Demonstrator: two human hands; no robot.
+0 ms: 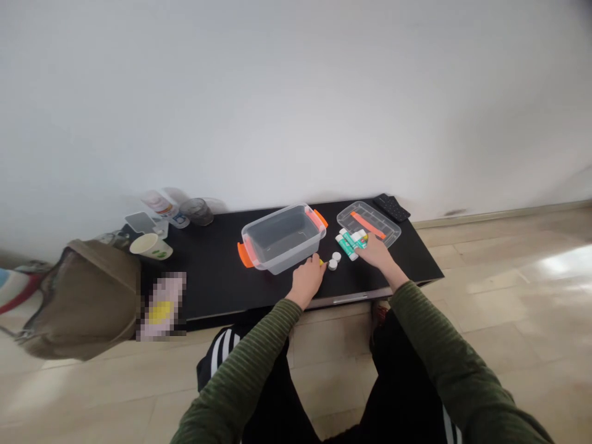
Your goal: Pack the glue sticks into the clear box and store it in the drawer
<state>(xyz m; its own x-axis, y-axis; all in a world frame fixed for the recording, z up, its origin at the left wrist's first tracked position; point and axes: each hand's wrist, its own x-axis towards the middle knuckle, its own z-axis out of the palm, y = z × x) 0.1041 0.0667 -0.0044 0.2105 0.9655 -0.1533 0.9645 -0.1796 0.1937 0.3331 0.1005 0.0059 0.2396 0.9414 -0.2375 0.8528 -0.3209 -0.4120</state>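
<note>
A clear plastic box point(296, 262) with orange handles stands open on the black table. My left hand point(306, 282) is closed at its near right corner, with a small yellow thing point(321, 262) showing at the fingertips; its kind is mostly hidden. Two small white round pieces point(336, 256) lie just right of that hand. Several green-and-white glue sticks point(346, 245) lie side by side farther right. My right hand point(374, 251) is closed over the right end of this group, its fingers gripping a glue stick. A bit of yellow shows by those fingers.
Behind my right hand lies the clear lid point(391, 232) with an orange strip, beside a black keypad-like object point(392, 207). On the left are a paper cup point(150, 246), a glass jar point(197, 211), a white bottle point(165, 208) and a brown bag point(92, 296). The wall borders the table's back.
</note>
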